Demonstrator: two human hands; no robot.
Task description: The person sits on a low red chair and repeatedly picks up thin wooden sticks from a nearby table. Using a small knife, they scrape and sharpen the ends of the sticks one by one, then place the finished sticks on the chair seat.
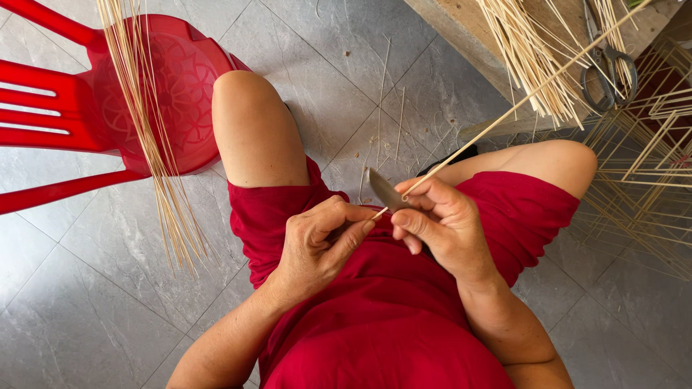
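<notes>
Chair [144,101], red plastic, stood at ten o'clock, cut off by the left edge, with a bundle of sticks [155,166] leaning across it. Frames [649,144] at three o'clock ran out of view. Scissors [609,72] lay at one o'clock. At centre, the left hand [317,245] was clenched around a knife [386,191], its handle hidden. The right hand [440,220] pinched a thin stick [504,115] touching the blade.

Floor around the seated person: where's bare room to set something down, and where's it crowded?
Bare grey floor at lower left, below the red chair and stick bundle; a littered patch between the knees. Crowded at right: stick frames, bench with sticks and scissors.
</notes>
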